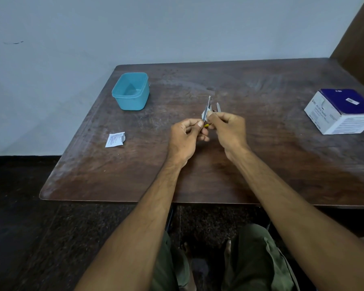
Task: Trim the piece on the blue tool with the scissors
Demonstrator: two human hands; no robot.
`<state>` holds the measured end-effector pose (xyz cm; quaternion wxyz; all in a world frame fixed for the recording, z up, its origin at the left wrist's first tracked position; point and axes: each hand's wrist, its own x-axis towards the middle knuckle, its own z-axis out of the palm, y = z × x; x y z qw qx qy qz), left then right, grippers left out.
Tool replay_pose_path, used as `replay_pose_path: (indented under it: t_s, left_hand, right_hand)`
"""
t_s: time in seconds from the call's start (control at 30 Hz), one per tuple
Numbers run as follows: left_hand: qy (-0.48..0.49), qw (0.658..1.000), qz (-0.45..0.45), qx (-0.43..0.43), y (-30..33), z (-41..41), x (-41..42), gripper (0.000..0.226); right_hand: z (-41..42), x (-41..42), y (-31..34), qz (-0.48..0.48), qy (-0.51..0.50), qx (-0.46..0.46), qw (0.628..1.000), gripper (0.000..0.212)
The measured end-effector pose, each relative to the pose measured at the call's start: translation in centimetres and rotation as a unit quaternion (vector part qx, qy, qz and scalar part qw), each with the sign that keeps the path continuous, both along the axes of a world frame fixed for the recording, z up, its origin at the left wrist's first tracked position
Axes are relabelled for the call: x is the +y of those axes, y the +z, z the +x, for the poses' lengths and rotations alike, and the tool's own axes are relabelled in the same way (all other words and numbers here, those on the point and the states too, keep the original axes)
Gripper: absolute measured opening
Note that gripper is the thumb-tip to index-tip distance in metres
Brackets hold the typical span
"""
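Hands first, from the head camera, the only view I have: both are raised together over the middle of the wooden table [261, 164], working on one small job. I see the left hand [186, 136] with fingers curled, gripping what looks like a pair of scissors [210, 109]; a yellow bit of handle peeks out at the thumb and two metal blades stick up and away, parted. The right hand [227, 128] is curled too, pinching a small white sachet [204, 116] right against the blades, presumably so the edge sits steady between them. How exactly the fingertips lie on the packet I cannot tell; it is too small. Off to the left on the table lies a torn white packet [115, 139], flat, well apart from the hands. Farther back left stands a blue plastic tub [131, 91], lid off. At the right edge sits a white and purple carton [340, 111], probably the supply, within reach.
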<state>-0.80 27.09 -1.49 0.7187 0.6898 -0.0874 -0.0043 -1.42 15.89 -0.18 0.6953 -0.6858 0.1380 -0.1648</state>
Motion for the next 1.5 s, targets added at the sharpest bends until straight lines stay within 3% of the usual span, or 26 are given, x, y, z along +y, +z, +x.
replay_pose_path:
  t_s: [0.2,0.43,0.63,0.87,1.1,1.4,1.5]
  left_hand:
    - [-0.007,1.000,0.007,0.003,0.0,0.0,0.0,0.015]
    - [-0.005,1.000,0.015,0.004,-0.1,0.1,0.0,0.016]
    - [-0.013,1.000,0.022,0.004,0.0,0.0,0.0,0.014]
    - [0.001,1.000,0.007,-0.020,-0.4,0.0,-0.4,0.017]
    - [0.114,0.992,0.016,-0.045,0.5,0.1,-0.1,0.007]
    - [0.015,0.993,0.096,-0.062,5.5,0.8,-0.8,0.004]
    - [0.014,0.997,0.065,-0.038,5.5,0.8,-0.5,0.004]
  right_hand:
    - [1.4,-0.6,1.7,0.044,-0.024,-0.003,0.999,0.015]
    - [-0.3,0.1,-0.1,0.000,-0.007,0.001,1.000,0.014]
    - [1.3,-0.6,1.7,0.033,-0.031,-0.014,0.999,0.016]
    - [0.6,-0.3,0.7,-0.013,-0.053,-0.010,0.998,0.022]
    - [-0.1,-1.8,2.1,-0.138,-0.017,-0.034,0.990,0.026]
    - [-1.2,-2.1,2.4,-0.169,0.044,-0.048,0.984,0.019]
    - [-1.7,-2.4,2.2,-0.147,0.058,-0.044,0.986,0.014]
